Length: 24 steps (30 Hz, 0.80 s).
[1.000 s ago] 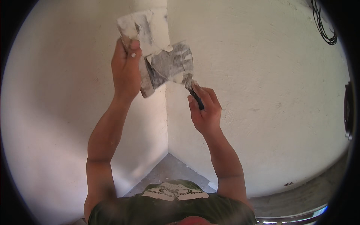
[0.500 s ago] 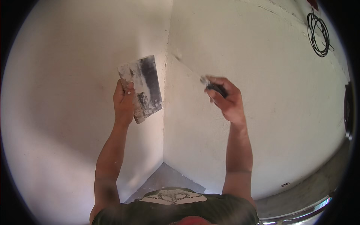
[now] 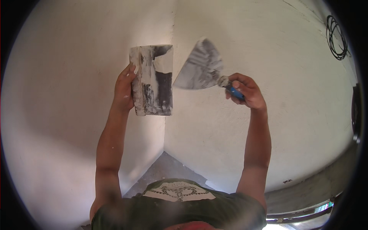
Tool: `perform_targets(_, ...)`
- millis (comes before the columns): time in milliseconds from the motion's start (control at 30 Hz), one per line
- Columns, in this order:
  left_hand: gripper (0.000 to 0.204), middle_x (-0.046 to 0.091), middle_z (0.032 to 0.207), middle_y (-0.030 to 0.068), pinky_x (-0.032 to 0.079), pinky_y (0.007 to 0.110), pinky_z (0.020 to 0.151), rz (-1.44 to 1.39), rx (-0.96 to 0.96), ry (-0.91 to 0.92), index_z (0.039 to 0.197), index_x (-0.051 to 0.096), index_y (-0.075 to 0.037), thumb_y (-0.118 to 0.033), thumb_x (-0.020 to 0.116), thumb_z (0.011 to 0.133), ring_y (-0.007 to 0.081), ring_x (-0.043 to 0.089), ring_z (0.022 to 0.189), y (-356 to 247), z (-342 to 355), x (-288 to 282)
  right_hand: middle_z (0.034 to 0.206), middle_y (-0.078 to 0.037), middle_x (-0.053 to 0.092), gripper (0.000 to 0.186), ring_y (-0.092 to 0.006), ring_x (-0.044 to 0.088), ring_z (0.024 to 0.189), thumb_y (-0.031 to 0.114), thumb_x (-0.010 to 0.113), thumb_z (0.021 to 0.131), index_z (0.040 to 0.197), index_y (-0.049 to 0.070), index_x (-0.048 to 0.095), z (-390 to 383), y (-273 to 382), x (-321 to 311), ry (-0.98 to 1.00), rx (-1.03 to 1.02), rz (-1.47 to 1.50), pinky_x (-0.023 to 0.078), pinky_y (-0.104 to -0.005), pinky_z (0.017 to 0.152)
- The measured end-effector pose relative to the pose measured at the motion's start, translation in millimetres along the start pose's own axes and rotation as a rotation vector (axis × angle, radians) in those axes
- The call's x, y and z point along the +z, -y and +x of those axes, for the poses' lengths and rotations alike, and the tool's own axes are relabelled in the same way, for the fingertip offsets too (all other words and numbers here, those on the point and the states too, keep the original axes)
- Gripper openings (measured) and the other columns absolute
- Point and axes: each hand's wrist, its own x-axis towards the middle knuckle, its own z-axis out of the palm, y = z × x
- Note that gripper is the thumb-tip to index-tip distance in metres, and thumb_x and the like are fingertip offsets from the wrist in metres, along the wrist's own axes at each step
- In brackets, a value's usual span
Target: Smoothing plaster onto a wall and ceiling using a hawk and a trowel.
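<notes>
Two tools, firmly gripped: the left hand (image 3: 124, 89) holds the trowel (image 3: 156, 84) at eleven o'clock, now carrying paste (image 3: 165, 62) apparently wiped off the scraper (image 3: 202, 67), which the right hand (image 3: 248, 92) swings face-on at one.

The wide fisheye head view looks from above the person's dark green shirt with its pale printed patch (image 3: 180, 209), forward and steeply down into a corner between an off-white plastered left wall (image 3: 69, 96) and an off-white plastered right wall (image 3: 268, 50). The bare left hand (image 3: 123, 90) and bare right hand (image 3: 248, 91) are near, mid-frame; the grey floor (image 3: 159, 170) lies farther below.
</notes>
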Motion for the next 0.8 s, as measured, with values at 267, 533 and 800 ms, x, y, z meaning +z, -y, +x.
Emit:
perform_targets(267, 0.038, 0.06, 0.119, 0.0105, 0.054, 0.034, 0.089, 0.023, 0.064, -0.258, 0.135, 0.044, 0.002, -0.014, 0.046, 0.101, 0.0192, 0.062, 0.105, -11.3, -9.3, 20.9, 0.082, -0.006, 0.066, 0.03, -0.006, 0.051, 0.062, 0.019, 0.068, 0.093, 0.115, -0.002, 0.062, -26.5, -19.5, 32.5, -0.397, -0.185, -0.239, 0.039, -0.0202, 0.051)
perform_targets(533, 0.028, 0.056, 0.116, 0.0055, 0.044, 0.027, 0.09, 0.379, 0.466, -0.355, 0.125, 0.049, -0.001, -0.018, 0.049, 0.103, 0.0103, 0.052, 0.101, -18.4, -25.9, 68.5, 0.097, -0.011, 0.065, 0.036, -0.023, 0.069, 0.079, 0.009, 0.073, 0.083, 0.117, 0.007, 0.065, -17.6, -22.1, 95.9, -0.627, -0.382, -0.98, 0.057, -0.0322, 0.065)
perform_targets(800, 0.03, 0.058, 0.097, 0.0031, 0.042, 0.023, 0.081, 0.812, 0.355, -0.255, 0.118, 0.051, 0.0, -0.026, 0.054, 0.101, 0.0081, 0.051, 0.089, -36.0, -98.3, 109.9, 0.092, -0.011, 0.065, 0.033, -0.023, 0.068, 0.073, 0.008, 0.074, 0.082, 0.114, 0.006, 0.065, -24.8, 2.5, 129.6, -0.63, -0.532, -0.808, 0.056, -0.0327, 0.06)
